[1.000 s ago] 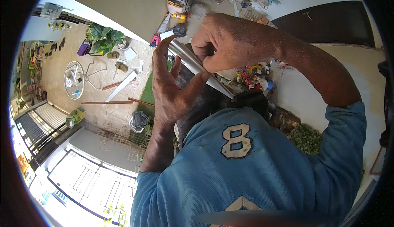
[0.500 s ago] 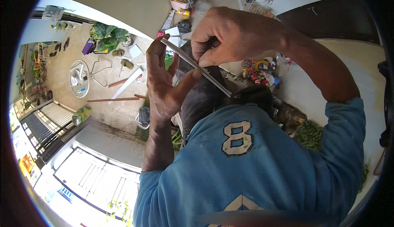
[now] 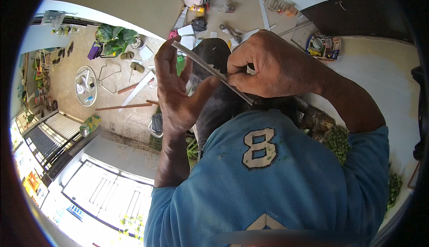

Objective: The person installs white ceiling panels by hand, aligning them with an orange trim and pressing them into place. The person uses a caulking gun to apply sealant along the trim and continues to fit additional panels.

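Note:
My left hand [image 3: 176, 99] holds a long, thin, pale flat piece [image 3: 199, 61] seen nearly edge-on, slanting from the far left down toward my body. Its fingers wrap the far end, and the thumb presses along the near side. Against the piece's right edge is my right hand [image 3: 279, 66], its thumb and fingers pinched together. What that pinch holds is hidden by the fingers. A small ragged, whitish fringe shows on the edge beside the fingertips. My dark-trousered knee [image 3: 212, 50] lies beneath both hands.
Left of me on the tiled floor are a round glass-topped table [image 3: 86, 86], long brown strips [image 3: 123, 107], and a leafy potted plant [image 3: 115, 39]. Tools and a yellow bottle [image 3: 197, 9] lie ahead. A filled basket [image 3: 322, 47] stands by the right wall; green plants [image 3: 337, 144] are nearby.
My right hand has moved right and nearer along the pale piece's edge, uncovering more floor ahead. My left hand keeps nearly the same hold.

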The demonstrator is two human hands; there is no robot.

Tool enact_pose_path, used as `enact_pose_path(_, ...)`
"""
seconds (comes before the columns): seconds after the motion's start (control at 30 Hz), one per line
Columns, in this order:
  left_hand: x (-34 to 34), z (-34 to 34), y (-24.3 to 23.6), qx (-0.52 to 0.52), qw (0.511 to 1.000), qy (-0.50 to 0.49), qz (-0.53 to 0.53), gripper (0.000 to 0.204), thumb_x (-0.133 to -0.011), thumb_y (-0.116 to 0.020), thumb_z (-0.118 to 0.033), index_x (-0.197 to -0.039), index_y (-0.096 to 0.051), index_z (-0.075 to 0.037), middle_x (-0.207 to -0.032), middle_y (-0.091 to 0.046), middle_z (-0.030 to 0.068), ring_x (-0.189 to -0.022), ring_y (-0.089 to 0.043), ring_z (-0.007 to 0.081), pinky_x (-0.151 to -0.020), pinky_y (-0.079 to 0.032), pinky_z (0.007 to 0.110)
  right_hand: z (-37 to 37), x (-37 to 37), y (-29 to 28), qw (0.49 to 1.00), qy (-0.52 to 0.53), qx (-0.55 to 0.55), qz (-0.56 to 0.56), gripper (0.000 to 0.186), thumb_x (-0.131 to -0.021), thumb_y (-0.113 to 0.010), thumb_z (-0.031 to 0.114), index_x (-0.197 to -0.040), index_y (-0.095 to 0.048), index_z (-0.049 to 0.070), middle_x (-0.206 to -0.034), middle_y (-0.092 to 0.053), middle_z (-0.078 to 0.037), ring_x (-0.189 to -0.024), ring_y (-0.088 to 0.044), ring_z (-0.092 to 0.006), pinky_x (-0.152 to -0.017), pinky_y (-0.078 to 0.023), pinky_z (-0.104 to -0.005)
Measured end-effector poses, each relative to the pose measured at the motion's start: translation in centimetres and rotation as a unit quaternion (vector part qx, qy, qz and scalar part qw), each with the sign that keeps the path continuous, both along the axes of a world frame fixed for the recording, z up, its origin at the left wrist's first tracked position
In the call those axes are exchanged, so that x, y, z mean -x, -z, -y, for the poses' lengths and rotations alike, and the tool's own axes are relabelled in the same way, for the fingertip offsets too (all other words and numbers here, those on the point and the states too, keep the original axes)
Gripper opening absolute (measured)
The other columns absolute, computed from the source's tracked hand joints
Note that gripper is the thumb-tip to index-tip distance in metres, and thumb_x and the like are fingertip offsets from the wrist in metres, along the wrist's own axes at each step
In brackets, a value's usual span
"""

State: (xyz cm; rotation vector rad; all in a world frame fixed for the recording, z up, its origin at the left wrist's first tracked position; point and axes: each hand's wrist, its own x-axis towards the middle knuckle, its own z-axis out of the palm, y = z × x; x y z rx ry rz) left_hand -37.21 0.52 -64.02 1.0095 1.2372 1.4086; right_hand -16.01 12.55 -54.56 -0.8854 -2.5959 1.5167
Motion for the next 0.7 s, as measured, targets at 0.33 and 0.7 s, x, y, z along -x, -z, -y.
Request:
enact_pose_path(0.33,-0.5,0.1,0.5,0.003,0.999,0.007,-0.039,0.112,-0.081,-0.097,-0.013,-0.17,-0.029,-0.006,-0.172,-0.034,0.0255,-0.166,-0.029,0.0386,-0.133,-0.029,0.062,2.5,0.2,1.0,0.988,0.012,-0.155,0.001,0.016,-0.085,-0.076,0.006,-0.078,-0.063,-0.001,-0.072,-0.065,-0.019,-0.066,-0.067,-0.0395,-0.065,-0.052,-0.0504)
enact_pose_path(0.7,-0.4,0.0,0.5,0.001,0.999,0.006,-0.039,0.109,-0.081,-0.096,-0.013,-0.168,-0.031,-0.004,-0.168,-0.037,0.0256,-0.164,-0.034,0.0381,-0.132,-0.032,0.061,2.3,-0.7,2.1,0.995,0.029,-0.082,-0.046,0.008,-0.088,-0.073,0.002,-0.084,-0.068,-0.002,-0.075,-0.069,-0.016,-0.064,-0.067,-0.0245,-0.06,-0.049,-0.0432)
